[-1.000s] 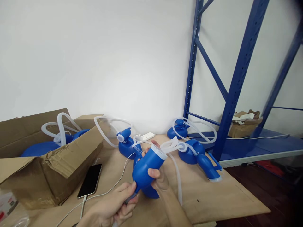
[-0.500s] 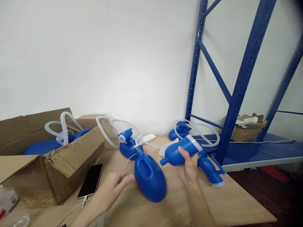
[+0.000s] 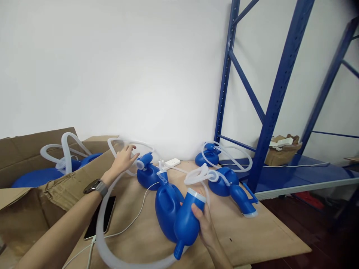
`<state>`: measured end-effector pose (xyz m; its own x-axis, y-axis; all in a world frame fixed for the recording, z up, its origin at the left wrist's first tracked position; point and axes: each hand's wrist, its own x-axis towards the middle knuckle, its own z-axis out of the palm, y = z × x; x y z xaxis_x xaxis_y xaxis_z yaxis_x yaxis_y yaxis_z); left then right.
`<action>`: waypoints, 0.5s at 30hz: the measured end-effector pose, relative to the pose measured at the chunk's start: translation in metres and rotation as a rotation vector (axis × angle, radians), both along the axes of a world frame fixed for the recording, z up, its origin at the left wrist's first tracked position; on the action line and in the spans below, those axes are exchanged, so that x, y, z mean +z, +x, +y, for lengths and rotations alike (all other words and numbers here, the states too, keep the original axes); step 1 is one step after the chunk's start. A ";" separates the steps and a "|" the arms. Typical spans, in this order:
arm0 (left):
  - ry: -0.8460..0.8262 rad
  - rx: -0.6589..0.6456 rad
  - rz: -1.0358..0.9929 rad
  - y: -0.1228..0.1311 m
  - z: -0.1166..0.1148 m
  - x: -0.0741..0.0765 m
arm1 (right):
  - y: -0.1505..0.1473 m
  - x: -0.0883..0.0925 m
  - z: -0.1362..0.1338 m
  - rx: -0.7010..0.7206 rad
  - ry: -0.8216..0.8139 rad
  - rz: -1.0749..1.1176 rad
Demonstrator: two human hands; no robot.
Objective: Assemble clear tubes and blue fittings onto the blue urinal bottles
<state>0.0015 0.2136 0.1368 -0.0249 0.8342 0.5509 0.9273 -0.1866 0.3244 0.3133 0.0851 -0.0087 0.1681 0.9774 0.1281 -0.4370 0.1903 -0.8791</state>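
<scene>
My right hand (image 3: 206,222) grips a blue funnel-shaped cup (image 3: 186,220) with a white rim and a narrow spout, which points down towards me. Behind it, partly covered, a blue plastic jug (image 3: 166,209) with a moulded handle rests on the table. My left hand (image 3: 125,157) is raised at the left, its fingers apart, beside another blue jug (image 3: 148,176) with a similar cup (image 3: 145,160) on top. A clear flexible tube (image 3: 102,239) curves from under my left hand down to the held cup's spout; whether it joins the spout is hidden.
An open cardboard box (image 3: 64,194) with blue jugs and tubes stands left. A phone (image 3: 110,216) lies beside it, trailing a white cable. More blue jugs (image 3: 221,181) with coiled tubes stand right, near a power strip (image 3: 172,162). A blue metal rack (image 3: 276,93) rises beyond the table's right side.
My left hand has moved up and away, over the left-hand jug. The held cup has swung down and left, in front of the middle jug. A long tube loop now shows at the front.
</scene>
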 end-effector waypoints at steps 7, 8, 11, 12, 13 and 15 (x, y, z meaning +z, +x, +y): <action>-0.120 -0.167 -0.033 0.025 -0.048 -0.048 | -0.005 -0.016 0.007 -0.017 0.091 -0.358; -0.138 -0.226 -0.063 0.034 -0.068 -0.058 | -0.010 -0.018 0.007 -0.038 0.090 -0.364; -0.292 -0.492 -0.296 0.062 -0.139 -0.099 | -0.030 -0.016 0.001 -0.107 0.147 -0.312; -0.300 -0.511 -0.358 0.071 -0.160 -0.114 | -0.038 -0.013 -0.005 -0.121 0.179 -0.295; -0.304 -0.495 -0.414 0.079 -0.180 -0.128 | -0.045 -0.010 -0.011 -0.127 0.215 -0.284; -0.333 -0.368 -0.521 0.087 -0.208 -0.149 | -0.058 -0.002 -0.027 -0.093 0.280 -0.272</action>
